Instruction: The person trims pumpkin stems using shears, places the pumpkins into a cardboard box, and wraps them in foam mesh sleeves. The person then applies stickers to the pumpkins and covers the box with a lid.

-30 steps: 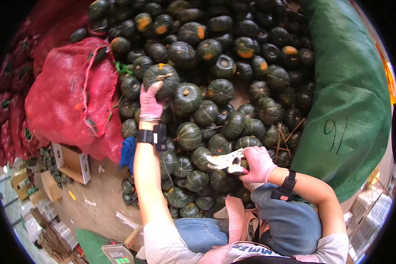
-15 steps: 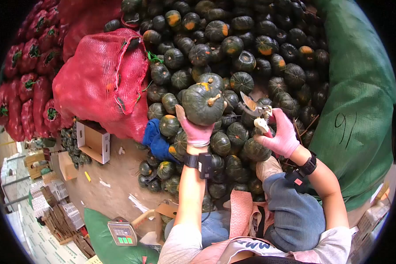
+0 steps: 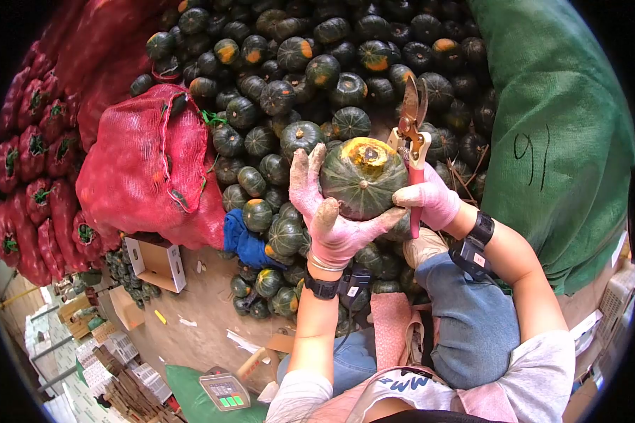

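Observation:
A dark green pumpkin (image 3: 363, 190) with a yellow-orange patch is raised between my hands, above the pile. My left hand (image 3: 342, 233), in a pale pink glove, cups its lower left side with the fingers spread. My gloved right hand (image 3: 430, 199) is closed around the red handle of the pruning shears (image 3: 418, 144). The blades point up and stand apart, just right of the pumpkin. My right thumb reaches to the pumpkin's lower right edge. Where my left fingers bear on it is partly hidden.
Many pumpkins (image 3: 279, 97) are heaped ahead. A red mesh sack (image 3: 137, 162) stands left; a large green sack (image 3: 550, 162) lines the right. A blue cloth (image 3: 245, 240) lies by the pile. A white carton (image 3: 155, 264) and a digital scale display (image 3: 224, 391) are lower left.
The pumpkin has been turned, so its stem no longer shows and the yellow patch faces up. My right hand with the shears has moved in beside it. The view has shifted.

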Action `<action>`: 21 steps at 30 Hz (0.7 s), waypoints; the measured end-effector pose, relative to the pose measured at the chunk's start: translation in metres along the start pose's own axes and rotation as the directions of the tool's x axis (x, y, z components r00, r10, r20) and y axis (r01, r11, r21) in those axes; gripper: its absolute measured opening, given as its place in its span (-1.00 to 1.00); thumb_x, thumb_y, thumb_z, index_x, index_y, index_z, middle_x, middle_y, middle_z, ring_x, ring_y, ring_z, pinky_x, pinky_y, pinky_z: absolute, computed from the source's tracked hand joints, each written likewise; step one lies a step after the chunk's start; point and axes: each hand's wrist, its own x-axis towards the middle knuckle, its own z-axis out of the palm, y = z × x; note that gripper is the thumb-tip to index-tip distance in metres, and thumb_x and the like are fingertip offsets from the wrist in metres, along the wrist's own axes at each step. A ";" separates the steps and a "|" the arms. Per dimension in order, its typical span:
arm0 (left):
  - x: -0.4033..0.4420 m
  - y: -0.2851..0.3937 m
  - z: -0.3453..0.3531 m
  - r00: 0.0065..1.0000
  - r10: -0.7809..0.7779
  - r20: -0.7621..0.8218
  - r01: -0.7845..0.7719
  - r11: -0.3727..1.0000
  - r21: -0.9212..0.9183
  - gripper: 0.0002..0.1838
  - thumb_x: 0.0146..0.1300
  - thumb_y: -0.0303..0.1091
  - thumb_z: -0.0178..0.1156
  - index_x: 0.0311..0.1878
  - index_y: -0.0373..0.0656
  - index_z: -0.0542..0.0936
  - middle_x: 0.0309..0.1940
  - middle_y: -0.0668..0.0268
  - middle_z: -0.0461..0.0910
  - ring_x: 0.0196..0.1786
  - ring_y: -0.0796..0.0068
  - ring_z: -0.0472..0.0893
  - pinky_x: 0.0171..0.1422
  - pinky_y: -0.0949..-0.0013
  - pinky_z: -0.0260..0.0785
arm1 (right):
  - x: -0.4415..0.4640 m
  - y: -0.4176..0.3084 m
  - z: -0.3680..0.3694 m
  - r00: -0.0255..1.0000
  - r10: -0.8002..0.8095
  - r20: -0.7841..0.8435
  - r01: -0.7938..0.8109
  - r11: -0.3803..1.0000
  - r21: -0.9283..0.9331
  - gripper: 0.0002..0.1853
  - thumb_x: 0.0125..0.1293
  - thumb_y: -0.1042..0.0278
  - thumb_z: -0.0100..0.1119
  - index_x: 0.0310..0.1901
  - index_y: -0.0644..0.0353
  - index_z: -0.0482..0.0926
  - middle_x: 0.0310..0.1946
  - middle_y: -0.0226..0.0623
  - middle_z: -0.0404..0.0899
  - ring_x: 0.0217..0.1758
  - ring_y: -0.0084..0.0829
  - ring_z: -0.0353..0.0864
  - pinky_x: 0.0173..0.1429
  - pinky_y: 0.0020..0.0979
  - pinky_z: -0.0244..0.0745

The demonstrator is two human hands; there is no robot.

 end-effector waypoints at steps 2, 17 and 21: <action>-0.001 0.001 0.003 0.998 -0.055 -0.015 0.054 0.998 -0.033 0.25 -0.28 0.04 0.55 0.43 0.10 -0.08 0.23 -0.01 0.19 0.23 -0.03 0.30 0.23 0.02 0.32 | 0.000 -0.001 -0.003 0.999 -0.050 0.004 0.050 0.997 -0.053 -0.23 -0.03 0.42 0.25 0.28 0.27 0.20 0.16 -0.25 0.40 0.21 -0.39 0.38 0.32 -0.33 0.24; 0.014 0.090 -0.047 0.592 -0.607 0.530 0.569 -0.151 -0.808 -0.29 0.20 0.06 0.09 0.35 -0.10 0.22 0.28 0.20 0.31 0.32 0.09 0.30 0.26 -0.23 0.19 | -0.039 -0.080 0.050 1.000 -0.009 -0.006 0.006 0.924 -0.383 -0.57 0.16 0.06 0.19 -0.67 0.22 0.43 -0.87 -0.26 0.44 -0.85 -0.56 0.37 -0.70 -0.54 0.21; 0.041 0.135 -0.045 0.569 -0.493 0.658 0.556 -0.359 -0.750 -0.21 0.14 0.33 -0.03 0.34 0.04 0.25 0.26 0.27 0.32 0.27 0.06 0.32 0.15 -0.33 0.21 | -0.094 -0.109 0.077 0.978 -0.094 -0.186 -0.136 0.384 -0.913 -0.35 -0.16 -0.14 0.39 -0.32 0.39 0.51 -0.54 -0.11 0.60 -0.50 -0.37 0.61 -0.28 -0.44 0.49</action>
